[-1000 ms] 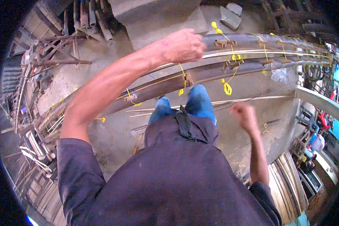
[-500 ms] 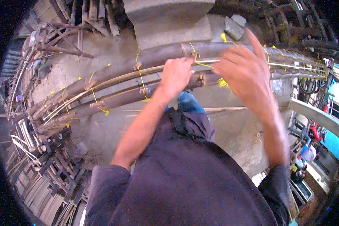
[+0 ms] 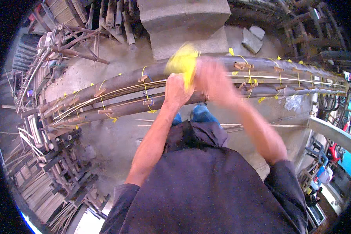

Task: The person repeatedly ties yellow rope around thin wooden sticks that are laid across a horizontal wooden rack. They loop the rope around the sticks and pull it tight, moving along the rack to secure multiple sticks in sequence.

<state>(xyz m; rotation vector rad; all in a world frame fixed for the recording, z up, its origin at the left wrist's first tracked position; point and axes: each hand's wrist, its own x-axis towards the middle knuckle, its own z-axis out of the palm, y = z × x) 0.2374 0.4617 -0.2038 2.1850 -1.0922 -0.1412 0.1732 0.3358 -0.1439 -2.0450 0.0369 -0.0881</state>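
Your right hand (image 3: 212, 80) has dropped beside your left hand (image 3: 177, 91), both gripping yellow twine (image 3: 183, 62) over the bamboo poles (image 3: 117, 84), open floor (image 3: 113, 136) below.

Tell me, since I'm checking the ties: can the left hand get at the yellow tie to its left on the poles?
Probably yes: the left hand already rests on the bundled poles, and nothing covers the yellow tie beside it.

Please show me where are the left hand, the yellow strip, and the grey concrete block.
left hand (image 3: 177, 91), head view, on the back of the hand resting on the poles
yellow strip (image 3: 182, 62), head view, on the blurred yellow middle part
grey concrete block (image 3: 185, 23), head view, on its front face
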